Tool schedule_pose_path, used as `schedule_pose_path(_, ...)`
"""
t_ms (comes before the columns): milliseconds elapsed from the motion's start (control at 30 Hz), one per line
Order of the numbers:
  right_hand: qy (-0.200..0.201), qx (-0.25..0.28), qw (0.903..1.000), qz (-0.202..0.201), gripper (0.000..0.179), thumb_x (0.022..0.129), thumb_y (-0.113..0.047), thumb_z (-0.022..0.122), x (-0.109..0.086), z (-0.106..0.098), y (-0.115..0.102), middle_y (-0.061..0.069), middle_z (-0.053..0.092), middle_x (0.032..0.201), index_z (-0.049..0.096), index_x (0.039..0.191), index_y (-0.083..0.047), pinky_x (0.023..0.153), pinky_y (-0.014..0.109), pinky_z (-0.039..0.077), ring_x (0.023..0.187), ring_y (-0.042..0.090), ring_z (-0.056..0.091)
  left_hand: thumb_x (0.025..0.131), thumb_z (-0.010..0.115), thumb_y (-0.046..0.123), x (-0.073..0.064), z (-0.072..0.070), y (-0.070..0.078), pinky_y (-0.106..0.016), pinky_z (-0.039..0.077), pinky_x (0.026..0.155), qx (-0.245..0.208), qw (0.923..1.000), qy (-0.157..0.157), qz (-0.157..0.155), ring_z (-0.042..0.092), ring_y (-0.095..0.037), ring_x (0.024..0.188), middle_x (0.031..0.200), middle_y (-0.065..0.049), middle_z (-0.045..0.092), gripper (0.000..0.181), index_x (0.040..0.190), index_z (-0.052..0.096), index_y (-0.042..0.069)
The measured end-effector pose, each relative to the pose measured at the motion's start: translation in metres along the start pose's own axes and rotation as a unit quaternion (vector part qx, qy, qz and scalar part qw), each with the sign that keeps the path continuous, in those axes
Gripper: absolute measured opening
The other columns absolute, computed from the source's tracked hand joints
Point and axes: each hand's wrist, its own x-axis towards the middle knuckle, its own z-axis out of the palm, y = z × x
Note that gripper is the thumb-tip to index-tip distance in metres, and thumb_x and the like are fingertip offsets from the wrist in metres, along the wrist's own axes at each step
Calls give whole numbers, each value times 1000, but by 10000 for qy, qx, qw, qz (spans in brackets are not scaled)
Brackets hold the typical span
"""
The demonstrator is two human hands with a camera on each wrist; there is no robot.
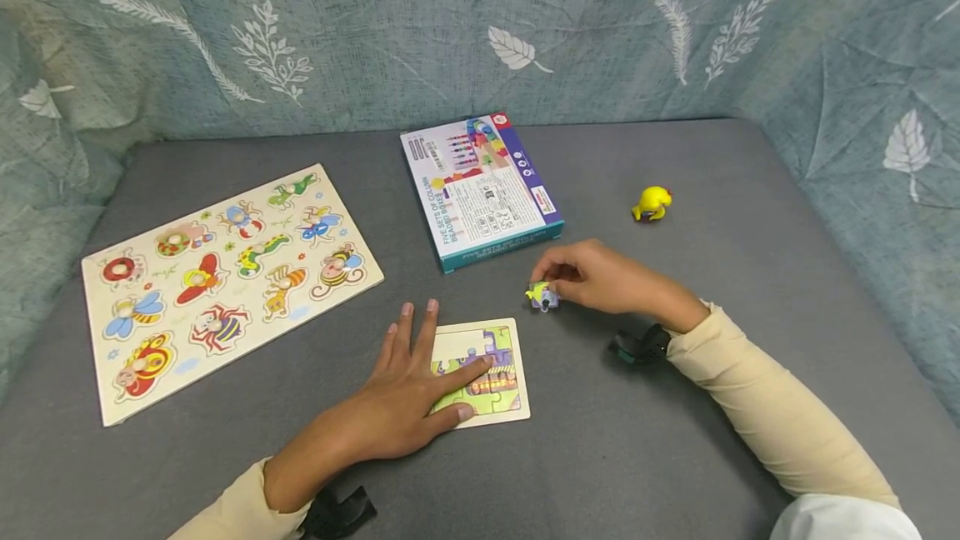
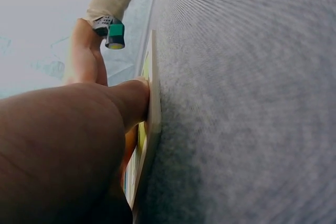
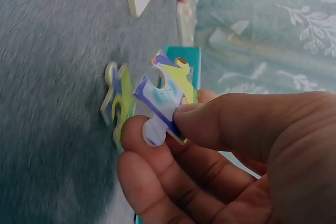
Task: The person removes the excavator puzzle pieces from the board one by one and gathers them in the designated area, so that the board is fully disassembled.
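My left hand [image 1: 397, 402] lies with fingers spread over a small wooden jigsaw tray [image 1: 522, 390], its thumb and a finger resting on the fitted pieces. Part of the tray's picture area is bare wood at the top; the hand hides its left side. To the right of the tray, my right hand [image 1: 600, 277] pinches a jigsaw piece [image 3: 170, 93] between thumb and fingers. This piece has purple, white and yellow-green printing. Just beyond it in the right wrist view, a second jigsaw piece [image 3: 119, 100] is low by the grey tabletop.
A flat box for beaded columns [image 1: 480, 190] lies behind both hands. On the left is a large wooden insect peg puzzle [image 1: 105, 377]. A small yellow toy [image 1: 655, 201] stands at the back right. Patterned blue-green cloth [image 1: 420, 32] hangs behind the grey table [image 1: 600, 457].
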Motion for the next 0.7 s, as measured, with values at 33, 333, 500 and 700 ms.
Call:
schedule_pose_path(33, 21, -56, 10000, 14, 18, 91, 5, 60, -1, -1, 2, 0, 67, 93, 70, 103, -4, 71, 31, 48, 79, 14, 55, 97, 53, 48, 0, 0, 0, -64, -7, 107, 3, 10000, 11, -6, -30, -44, 137, 156, -23, -21, 55, 149, 35, 43)
schedule_pose_path(333, 71, -276, 9995, 135, 19, 91, 6, 59, -9, -12, 8, 1, 68, 93, 70, 103, -3, 68, 32, 46, 77, 14, 53, 98, 53, 48, -1, -1, 1, -64, -7, 107, 6, 10000, 40, -12, -28, -44, 137, 157, -22, -20, 55, 149, 35, 43)
schedule_pose_path(500, 24, -357, 9992, 188, 18, 90, 5, 60, -12, -18, 12, -1, 67, 91, 71, 101, -4, 66, 31, 44, 74, 14, 52, 98, 53, 46, -2, -1, 1, -65, -6, 107, -14, 9999, 112, 93, -26, -45, 138, 158, -22, -18, 54, 149, 36, 42)
schedule_pose_path(700, -160, -517, 9978, 382, 19, 89, 8, 59, -13, -23, 22, 2, 68, 93, 71, 100, -2, 66, 32, 44, 75, 15, 52, 98, 53, 45, -3, -1, 0, -65, -5, 107, -21, 9997, 172, 166, -25, -45, 139, 158, -22, -17, 53, 149, 36, 42)
